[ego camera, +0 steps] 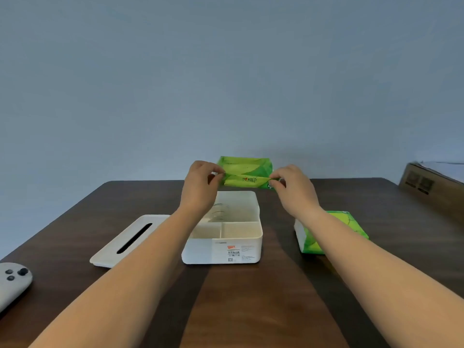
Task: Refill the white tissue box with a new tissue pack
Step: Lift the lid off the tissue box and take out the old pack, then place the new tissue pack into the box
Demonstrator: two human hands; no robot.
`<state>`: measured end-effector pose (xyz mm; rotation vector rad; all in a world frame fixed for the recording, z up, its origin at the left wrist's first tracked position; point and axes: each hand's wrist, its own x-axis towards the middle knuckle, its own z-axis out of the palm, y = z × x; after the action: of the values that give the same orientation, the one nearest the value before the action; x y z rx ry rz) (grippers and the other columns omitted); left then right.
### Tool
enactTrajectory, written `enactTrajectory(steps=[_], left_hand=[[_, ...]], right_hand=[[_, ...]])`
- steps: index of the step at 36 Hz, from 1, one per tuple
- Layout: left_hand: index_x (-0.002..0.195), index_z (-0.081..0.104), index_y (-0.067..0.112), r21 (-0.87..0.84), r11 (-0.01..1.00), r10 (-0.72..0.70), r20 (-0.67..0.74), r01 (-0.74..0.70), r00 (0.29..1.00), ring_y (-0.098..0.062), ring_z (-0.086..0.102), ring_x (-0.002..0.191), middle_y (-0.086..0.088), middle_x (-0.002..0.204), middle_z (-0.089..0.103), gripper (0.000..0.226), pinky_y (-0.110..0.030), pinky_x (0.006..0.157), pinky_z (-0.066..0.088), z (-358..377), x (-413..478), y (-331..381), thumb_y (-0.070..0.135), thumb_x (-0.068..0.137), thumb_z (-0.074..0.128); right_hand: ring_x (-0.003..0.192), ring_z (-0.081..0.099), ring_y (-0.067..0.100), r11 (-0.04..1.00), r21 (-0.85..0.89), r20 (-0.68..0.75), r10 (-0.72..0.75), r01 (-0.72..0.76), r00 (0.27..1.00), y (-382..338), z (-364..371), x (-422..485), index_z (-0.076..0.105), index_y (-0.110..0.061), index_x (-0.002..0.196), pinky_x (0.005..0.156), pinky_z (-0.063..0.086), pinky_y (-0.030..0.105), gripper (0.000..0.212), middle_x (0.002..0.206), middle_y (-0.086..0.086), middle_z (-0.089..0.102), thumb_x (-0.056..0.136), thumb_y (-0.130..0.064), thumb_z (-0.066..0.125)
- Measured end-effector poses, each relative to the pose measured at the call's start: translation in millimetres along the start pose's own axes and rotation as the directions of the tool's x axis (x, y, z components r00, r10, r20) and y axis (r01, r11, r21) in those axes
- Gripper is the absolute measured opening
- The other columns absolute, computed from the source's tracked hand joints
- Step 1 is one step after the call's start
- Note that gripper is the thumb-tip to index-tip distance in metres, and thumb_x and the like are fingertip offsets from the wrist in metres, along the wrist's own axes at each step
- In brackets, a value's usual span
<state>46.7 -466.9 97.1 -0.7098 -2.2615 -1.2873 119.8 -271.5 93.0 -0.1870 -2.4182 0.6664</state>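
The white tissue box (223, 249) stands open in the middle of the dark wooden table (251, 305), with a divider and a wire spring visible inside. Its white lid (118, 244), with a long dark slot, lies flat to the left of the box. Above the box's far edge, a green tissue pack (247, 172) is held in the air. My left hand (200, 187) pinches the pack's left end and my right hand (292, 187) pinches its right end. The pack looks flattened and creased along its middle.
A second green tissue pack (351, 222) lies on the table to the right of the box, partly under my right forearm. A grey game controller (12, 282) sits at the table's left front edge. A cardboard box (431, 187) rests at the far right.
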Motion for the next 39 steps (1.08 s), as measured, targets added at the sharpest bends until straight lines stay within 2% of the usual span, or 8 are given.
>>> enactTrajectory(steps=[6, 12, 20, 23, 28, 33, 37, 39], left_hand=[[0.099, 0.069, 0.009, -0.043, 0.998, 0.045, 0.104, -0.041, 0.994, -0.021, 0.063, 0.09, -0.004, 0.107, 0.049, 0.015, -0.027, 0.09, 0.048, 58.4, 9.7, 25.3, 0.006, 0.089, 0.057], [0.112, 0.064, 0.003, 0.061, 0.996, 0.042, 0.295, -0.062, 0.955, -0.028, 0.059, 0.1, -0.014, 0.118, 0.051, 0.024, -0.025, 0.092, 0.042, 119.0, 16.9, 36.2, 0.008, 0.092, 0.052], [0.12, 0.053, 0.0, 0.294, 0.95, -0.097, 0.594, -0.103, 0.798, -0.038, 0.055, 0.112, -0.019, 0.131, 0.04, 0.03, -0.035, 0.099, 0.041, 175.1, 21.5, 34.9, 0.007, 0.092, 0.043], [0.129, 0.048, 0.004, 0.342, 0.935, -0.17, 0.657, -0.09, 0.735, -0.033, 0.053, 0.117, -0.018, 0.136, 0.041, 0.037, -0.036, 0.099, 0.041, 184.5, 19.8, 35.1, 0.016, 0.095, 0.044], [0.129, 0.048, 0.002, 0.36, 0.933, -0.262, 0.663, 0.008, 0.702, -0.031, 0.056, 0.114, -0.018, 0.131, 0.054, 0.045, -0.035, 0.093, 0.044, 192.7, 16.0, 44.0, 0.032, 0.096, 0.044], [0.124, 0.052, -0.002, 0.364, 0.924, -0.356, 0.713, 0.115, 0.604, -0.033, 0.054, 0.118, -0.022, 0.127, 0.057, 0.051, -0.035, 0.096, 0.041, 195.1, 5.0, 57.1, 0.037, 0.1, 0.029], [0.097, 0.058, 0.011, 0.275, 0.932, -0.361, 0.768, 0.235, 0.529, -0.022, 0.056, 0.081, -0.005, 0.082, 0.057, 0.045, -0.038, 0.086, 0.05, 186.7, -12.2, 69.6, 0.047, 0.097, 0.031], [0.101, 0.055, 0.016, 0.24, 0.938, -0.338, 0.791, 0.249, 0.51, -0.02, 0.056, 0.086, 0.0, 0.083, 0.055, 0.041, -0.034, 0.086, 0.048, 182.1, -21.6, 73.7, 0.05, 0.096, 0.032]], right_hand=[[0.1, 0.058, 0.025, 0.994, -0.058, -0.04, 0.089, -0.092, 0.995, 49.5, -34.2, 5.1, 0.069, -0.012, 0.105, 0.087, 0.044, 0.035, 0.02, 0.11, 0.008, 0.06, 0.093, -0.017, 0.054], [0.108, 0.058, 0.028, 0.974, -0.136, 0.0, 0.185, -0.183, 0.983, 105.8, -45.3, 10.0, 0.068, -0.01, 0.111, 0.09, 0.043, 0.034, 0.025, 0.116, 0.011, 0.062, 0.093, -0.012, 0.052], [0.124, 0.053, 0.027, 0.947, -0.149, 0.154, 0.305, -0.283, 0.94, 158.3, -43.7, 11.2, 0.059, -0.012, 0.128, 0.1, 0.042, 0.036, 0.037, 0.134, 0.009, 0.059, 0.097, -0.008, 0.04], [0.128, 0.049, 0.024, 0.946, -0.162, 0.231, 0.314, -0.282, 0.921, 169.0, -44.1, 9.0, 0.055, -0.017, 0.132, 0.103, 0.04, 0.035, 0.039, 0.139, 0.003, 0.056, 0.097, -0.011, 0.039], [0.118, 0.055, 0.022, 0.922, -0.144, 0.228, 0.384, -0.359, 0.895, 181.4, -53.1, 2.5, 0.06, -0.017, 0.124, 0.094, 0.042, 0.032, 0.033, 0.13, 0.002, 0.062, 0.095, -0.025, 0.049], [0.124, 0.051, 0.024, 0.882, -0.157, 0.279, 0.471, -0.444, 0.837, 184.7, -65.0, -8.3, 0.055, -0.01, 0.129, 0.097, 0.04, 0.033, 0.044, 0.135, 0.008, 0.057, 0.094, -0.034, 0.051], [0.118, 0.056, 0.031, 0.857, -0.154, 0.327, 0.513, -0.491, 0.793, 177.8, -70.5, -22.6, 0.059, 0.0, 0.123, 0.099, 0.043, 0.04, 0.051, 0.128, 0.017, 0.061, 0.094, -0.041, 0.048], [0.111, 0.06, 0.036, 0.851, -0.132, 0.373, 0.518, -0.509, 0.77, 173.1, -72.1, -30.7, 0.06, 0.006, 0.117, 0.096, 0.047, 0.047, 0.056, 0.12, 0.023, 0.064, 0.094, -0.043, 0.046]])
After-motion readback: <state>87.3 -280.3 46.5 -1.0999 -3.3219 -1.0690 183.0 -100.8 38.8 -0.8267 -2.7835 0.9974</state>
